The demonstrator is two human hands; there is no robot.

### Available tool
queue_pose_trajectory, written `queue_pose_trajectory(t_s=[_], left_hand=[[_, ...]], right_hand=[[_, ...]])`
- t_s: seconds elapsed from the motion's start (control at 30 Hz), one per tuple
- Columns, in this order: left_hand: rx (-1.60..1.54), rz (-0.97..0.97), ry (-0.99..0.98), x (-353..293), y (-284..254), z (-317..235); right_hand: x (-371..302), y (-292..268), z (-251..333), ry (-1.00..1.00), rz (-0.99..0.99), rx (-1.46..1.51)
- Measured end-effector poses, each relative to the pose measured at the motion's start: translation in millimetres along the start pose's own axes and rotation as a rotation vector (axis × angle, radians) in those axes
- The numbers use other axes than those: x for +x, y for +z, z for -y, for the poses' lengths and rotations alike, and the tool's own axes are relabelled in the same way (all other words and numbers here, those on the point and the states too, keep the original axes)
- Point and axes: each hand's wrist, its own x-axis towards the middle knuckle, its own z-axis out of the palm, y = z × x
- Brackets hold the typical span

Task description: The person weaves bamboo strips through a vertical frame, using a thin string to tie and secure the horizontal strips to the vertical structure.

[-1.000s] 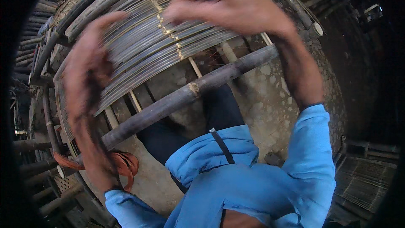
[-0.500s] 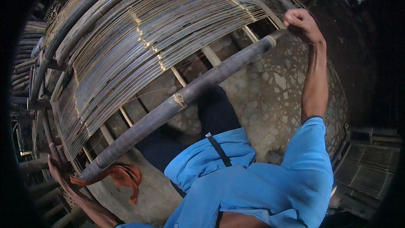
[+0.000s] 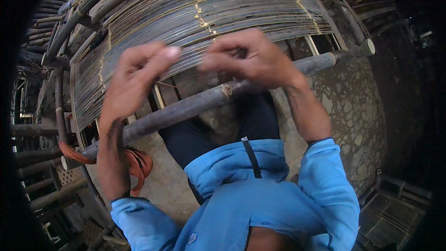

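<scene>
My left hand (image 3: 139,76) and my right hand (image 3: 253,60) are raised in front of me, above a thick dark bamboo pole (image 3: 181,114), with a gap between them. Both have curled fingers, with thumb and forefinger pressed together and pointing inward. Whatever they pinch, if anything, is too thin or blurred to make out. Beyond the hands lies a panel of thin bamboo slats (image 3: 162,28), bound across by pale yellowish ties (image 3: 197,4). The pole runs along the panel's near side, over my thighs.
An orange cloth (image 3: 139,167) is wrapped at the pole's left end. Thicker bamboo rails (image 3: 69,37) frame the far left side. Another slatted piece (image 3: 390,218) lies at the lower right. Stony ground (image 3: 346,116) spreads to the right.
Both hands have come inward from near the two ends of the pole to above its middle part. The view has shifted, so the panel appears further right.
</scene>
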Motion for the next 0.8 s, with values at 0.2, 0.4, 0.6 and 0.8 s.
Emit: queue_pose_trajectory(t_s=[0.2,0.4,0.6,0.8], left_hand=[[-0.147,-0.333,-0.278,-50.0,-70.7,90.7],[-0.071,-0.326,-0.379,-73.1,-55.9,160.0],[-0.076,-0.284,-0.497,-94.2,-66.8,195.3],[-0.034,-0.369,-0.442,-134.6,-94.2,270.6]], right_hand=[[-61.2,-84.8,-40.9,0.158,-0.302,0.452],[-78.4,-94.1,-71.0,-0.033,-0.566,1.185],[-96.8,-114.9,-110.1,-0.282,-0.511,1.472],[-122.0,-134.8,-119.8,-0.101,-0.866,0.981]])
